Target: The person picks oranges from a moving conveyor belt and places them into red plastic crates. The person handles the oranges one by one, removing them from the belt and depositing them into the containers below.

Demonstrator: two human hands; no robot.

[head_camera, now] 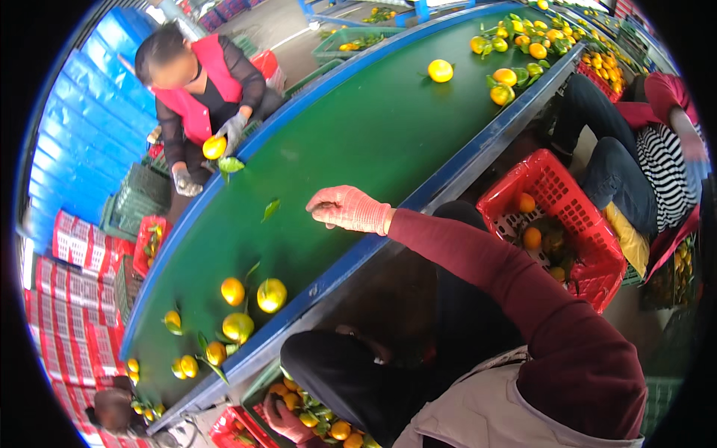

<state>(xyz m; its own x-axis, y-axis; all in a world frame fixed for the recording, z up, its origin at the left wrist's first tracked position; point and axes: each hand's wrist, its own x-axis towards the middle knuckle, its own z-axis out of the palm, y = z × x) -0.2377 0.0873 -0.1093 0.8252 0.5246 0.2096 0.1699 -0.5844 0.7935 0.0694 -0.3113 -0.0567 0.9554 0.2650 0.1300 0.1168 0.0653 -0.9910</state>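
My right hand (350, 210), in a pink knit glove, hovers over a green conveyor belt (336, 151). Its fingers are curled in, and I see nothing between them. A loose green leaf (271, 210) lies on the belt just left of it. Low in the view, my left hand (287, 420) reaches among mandarin oranges (339, 430) with green leaves in a crate (255, 386) beside my leg. Whether it grips a fruit cannot be made out. Several leafy mandarins (238, 327) sit on the belt toward the lower left; a single mandarin (440, 71) lies farther up.
Across the belt, a person in grey gloves (232, 131) holds a mandarin (214, 147). A red basket (582, 224) with a few fruits stands right of my arm, near another seated person (616, 151). Blue metal rails (330, 269) edge the belt. More fruit (538, 42) clusters at its far end.
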